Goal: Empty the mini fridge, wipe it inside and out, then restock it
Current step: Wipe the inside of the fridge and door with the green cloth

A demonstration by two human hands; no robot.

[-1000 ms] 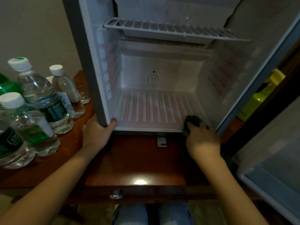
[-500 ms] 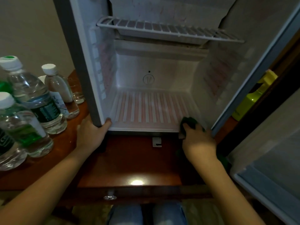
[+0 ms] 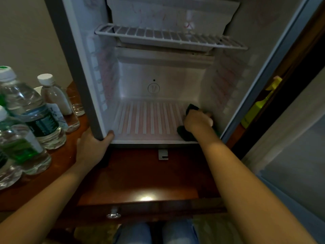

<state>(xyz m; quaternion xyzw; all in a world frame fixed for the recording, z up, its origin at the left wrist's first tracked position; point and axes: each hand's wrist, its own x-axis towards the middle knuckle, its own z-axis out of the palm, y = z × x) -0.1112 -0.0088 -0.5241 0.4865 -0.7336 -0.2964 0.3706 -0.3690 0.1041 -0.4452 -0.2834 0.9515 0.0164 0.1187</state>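
The mini fridge (image 3: 158,73) stood open at the centre of the frame, its top cut off by the upper edge. Low at the right of its ribbed floor, close to the right wall, the right hand (image 3: 197,120) lay bunched over a dark green cloth (image 3: 184,133). Its fingers were hidden, and cloth showed ahead of the knuckles and beside the wrist. The left hand (image 3: 91,148) gripped the fridge's lower left front corner, thumb hooked round the edge. A wire shelf (image 3: 167,36) crossed the upper part from wall to wall. A wooden top (image 3: 140,176) ran out in front of the fridge, with a small metal bracket (image 3: 163,154) on it just below the sill. At the left edge stood water bottles (image 3: 29,111), partly cropped, their dark green labels too blurred to read. A yellow-green spray bottle (image 3: 255,110) showed at the right, half hidden behind the fridge's edge.
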